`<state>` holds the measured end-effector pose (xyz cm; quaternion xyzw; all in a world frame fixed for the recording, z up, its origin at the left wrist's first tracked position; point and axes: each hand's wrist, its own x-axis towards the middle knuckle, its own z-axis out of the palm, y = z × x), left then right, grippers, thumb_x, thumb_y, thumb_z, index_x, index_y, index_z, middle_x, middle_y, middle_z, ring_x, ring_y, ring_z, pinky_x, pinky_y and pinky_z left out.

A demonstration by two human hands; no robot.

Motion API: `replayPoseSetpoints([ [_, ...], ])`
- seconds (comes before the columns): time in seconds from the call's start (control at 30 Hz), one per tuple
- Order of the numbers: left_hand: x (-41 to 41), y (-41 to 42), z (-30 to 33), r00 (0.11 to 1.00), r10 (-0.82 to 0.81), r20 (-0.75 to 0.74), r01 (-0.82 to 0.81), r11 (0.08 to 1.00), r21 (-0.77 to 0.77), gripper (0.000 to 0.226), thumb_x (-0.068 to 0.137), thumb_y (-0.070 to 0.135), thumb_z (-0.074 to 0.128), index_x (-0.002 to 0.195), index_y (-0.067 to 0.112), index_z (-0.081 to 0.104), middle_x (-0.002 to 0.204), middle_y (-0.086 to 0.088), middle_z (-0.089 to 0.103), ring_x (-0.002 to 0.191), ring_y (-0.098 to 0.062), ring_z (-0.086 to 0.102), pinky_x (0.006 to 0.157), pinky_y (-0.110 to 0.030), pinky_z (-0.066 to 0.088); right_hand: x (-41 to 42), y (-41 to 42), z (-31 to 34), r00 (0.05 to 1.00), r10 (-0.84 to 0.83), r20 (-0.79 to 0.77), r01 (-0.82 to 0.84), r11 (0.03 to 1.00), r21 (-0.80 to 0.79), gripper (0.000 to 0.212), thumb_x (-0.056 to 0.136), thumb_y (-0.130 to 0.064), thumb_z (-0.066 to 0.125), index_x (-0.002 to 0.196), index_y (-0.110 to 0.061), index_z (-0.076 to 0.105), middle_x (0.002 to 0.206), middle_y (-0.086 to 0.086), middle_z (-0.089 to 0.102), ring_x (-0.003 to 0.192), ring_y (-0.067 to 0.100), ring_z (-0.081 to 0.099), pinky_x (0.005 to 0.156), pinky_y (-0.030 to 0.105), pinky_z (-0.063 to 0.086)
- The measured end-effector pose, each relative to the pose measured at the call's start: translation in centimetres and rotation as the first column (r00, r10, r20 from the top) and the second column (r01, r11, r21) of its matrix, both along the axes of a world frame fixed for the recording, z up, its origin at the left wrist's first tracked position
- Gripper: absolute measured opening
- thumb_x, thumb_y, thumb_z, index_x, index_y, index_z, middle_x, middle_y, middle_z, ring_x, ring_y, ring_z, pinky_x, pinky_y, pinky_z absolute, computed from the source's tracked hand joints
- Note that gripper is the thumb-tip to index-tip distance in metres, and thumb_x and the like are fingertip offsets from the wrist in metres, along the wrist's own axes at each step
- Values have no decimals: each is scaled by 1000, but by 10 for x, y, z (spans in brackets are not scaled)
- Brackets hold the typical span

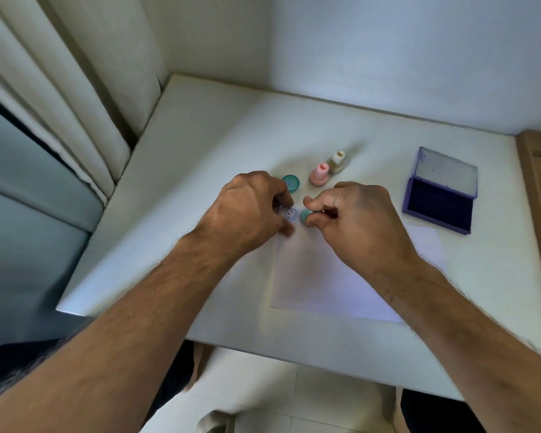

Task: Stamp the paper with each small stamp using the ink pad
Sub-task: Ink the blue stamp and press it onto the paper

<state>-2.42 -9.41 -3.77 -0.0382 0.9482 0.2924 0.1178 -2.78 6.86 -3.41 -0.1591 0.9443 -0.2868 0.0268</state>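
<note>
1. Right hand (356, 220) grips the green stamp (306, 215) in curled fingers, just beside a smiley print (291, 214) near the paper (325, 276)'s far-left corner.
2. Left hand (250, 210), fingers curled, seems to press that corner.
3. Ink pad (438, 204) lies open, well right; bare counter (200, 151) beyond.

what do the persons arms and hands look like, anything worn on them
Both forearms are bare up to the frame edge, with visible hair and no sleeves in view. The left hand and right hand wear no gloves, and no watch or bracelet shows at either wrist. No ring can be made out on the visible fingers.
</note>
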Motion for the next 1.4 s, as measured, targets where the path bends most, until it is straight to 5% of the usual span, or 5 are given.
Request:
replayPoseSetpoints([
  [0.17, -2, -1, 6, 993, 117, 12, -118, 987, 108, 28, 66, 40, 86, 89, 29, 73, 78, 10, 67, 74, -9, 63, 64, -19, 49, -1, 9, 12, 995, -87, -52, 80, 989, -127, 24, 78, -14, 78, 101, -20, 77, 96, -4, 74, 77, -2, 61, 77, 1, 43],
  [0.37, -11, -2, 9, 946, 310, -92, -277, 925, 260, 12, 74, 34, 80, 77, 26, 73, 68, 4, 67, 56, -11, 56, 48, -18, 44, -9, 17, 26, 950, -278, 139, 311, 833, -458, 20, 78, -9, 77, 93, -21, 76, 81, -19, 71, 71, -3, 70, 74, 12, 54],
  [0.6, -19, -1, -2, 971, 188, -150, -177, 981, 84, 29, 88, 16, 69, 112, 32, 70, 105, 7, 64, 93, -9, 58, 77, -16, 40, -16, 24, 21, 900, -334, 281, 436, 646, -627, 20, 78, -5, 77, 91, -20, 75, 82, -6, 76, 73, 15, 73, 76, 35, 61],
  [0.77, -20, -2, -11, 990, 2, -138, -6, 999, -31, 61, 88, 3, 59, 133, 44, 54, 122, 2, 56, 117, -18, 48, 91, -13, 31, -21, 30, 16, 877, -346, 334, 480, 594, -645, 19, 78, -4, 77, 92, -17, 76, 83, -2, 75, 73, 14, 73, 76, 37, 61],
  [1.4, -25, 0, -17, 941, 61, -332, -76, 997, -30, 29, 88, 19, 67, 117, 23, 70, 106, 0, 67, 90, -18, 64, 81, -17, 42, -24, 33, 8, 838, -281, 468, 542, 533, -650, 21, 75, 1, 77, 86, -17, 75, 82, 0, 75, 78, 16, 74, 75, 27, 58],
])
